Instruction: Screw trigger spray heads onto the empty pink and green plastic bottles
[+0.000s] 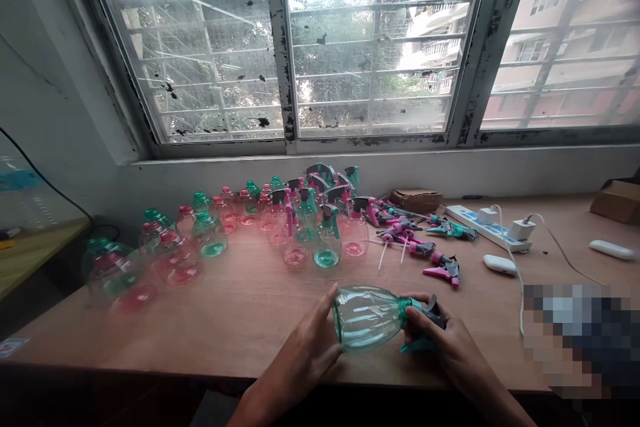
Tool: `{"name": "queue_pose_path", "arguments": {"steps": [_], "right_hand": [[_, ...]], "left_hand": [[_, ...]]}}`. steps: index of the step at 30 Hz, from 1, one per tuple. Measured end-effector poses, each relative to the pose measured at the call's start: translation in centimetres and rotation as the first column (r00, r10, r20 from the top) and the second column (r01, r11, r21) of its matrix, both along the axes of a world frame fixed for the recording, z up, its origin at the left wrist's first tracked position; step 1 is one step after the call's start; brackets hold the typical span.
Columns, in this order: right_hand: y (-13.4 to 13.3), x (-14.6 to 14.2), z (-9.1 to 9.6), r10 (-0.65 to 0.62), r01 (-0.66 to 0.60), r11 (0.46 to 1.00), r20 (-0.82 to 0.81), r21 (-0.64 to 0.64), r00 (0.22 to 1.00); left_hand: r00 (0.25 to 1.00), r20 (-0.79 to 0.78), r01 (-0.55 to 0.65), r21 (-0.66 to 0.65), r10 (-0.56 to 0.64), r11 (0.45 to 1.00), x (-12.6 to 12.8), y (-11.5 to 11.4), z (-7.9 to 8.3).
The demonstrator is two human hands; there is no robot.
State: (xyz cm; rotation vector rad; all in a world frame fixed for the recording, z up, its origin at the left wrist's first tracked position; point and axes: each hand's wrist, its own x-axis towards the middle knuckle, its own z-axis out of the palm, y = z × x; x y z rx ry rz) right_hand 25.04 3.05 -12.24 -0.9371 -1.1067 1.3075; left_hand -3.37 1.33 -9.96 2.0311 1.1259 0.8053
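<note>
A clear green spray bottle (369,319) lies on its side between my hands, just above the table's front edge. My left hand (316,330) cups its base, fingers against the bottom. At the neck, my right hand (440,333) is closed around the grey and teal spray head (431,310). Behind them stand several pink and green bottles with spray heads on, among them a green one (327,240) and a pink one (355,233). Loose pink and grey spray heads (445,268) lie to the right of these.
Several headless pink and green bottles (177,257) stand at the left of the table (240,327). Toward the right are a white power strip (487,228) with plugs and cables, a white oblong object (500,264) and a cardboard box (616,200). A pixelated patch covers the right front.
</note>
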Motion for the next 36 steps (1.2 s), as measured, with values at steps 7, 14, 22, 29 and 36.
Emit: {"name": "queue_pose_path", "arguments": {"steps": [7, 14, 22, 29, 36], "right_hand": [[-0.03, 0.02, -0.13, 0.002, -0.002, 1.000, -0.008, -0.001, 1.000], [-0.06, 0.06, -0.08, -0.006, 0.006, 1.000, 0.008, 0.012, 1.000], [-0.10, 0.02, -0.11, -0.007, 0.007, 1.000, -0.016, -0.007, 1.000], [0.16, -0.04, -0.25, -0.041, 0.041, 0.999, -0.041, -0.014, 0.998], [0.12, -0.12, 0.00, -0.015, 0.014, 1.000, -0.045, -0.015, 0.999]], "left_hand": [[0.998, -0.030, -0.050, -0.002, 0.050, 0.999, 0.03, -0.24, 0.49], [1.000, 0.021, -0.001, 0.001, 0.001, 1.000, 0.03, -0.19, 0.08], [0.998, -0.026, -0.055, 0.017, 0.055, 0.998, -0.14, -0.18, 0.30], [1.000, 0.025, -0.006, 0.005, 0.006, 1.000, 0.04, -0.21, 0.43], [0.995, -0.071, -0.069, 0.064, 0.074, 0.996, -0.03, -0.27, 0.55]]}}
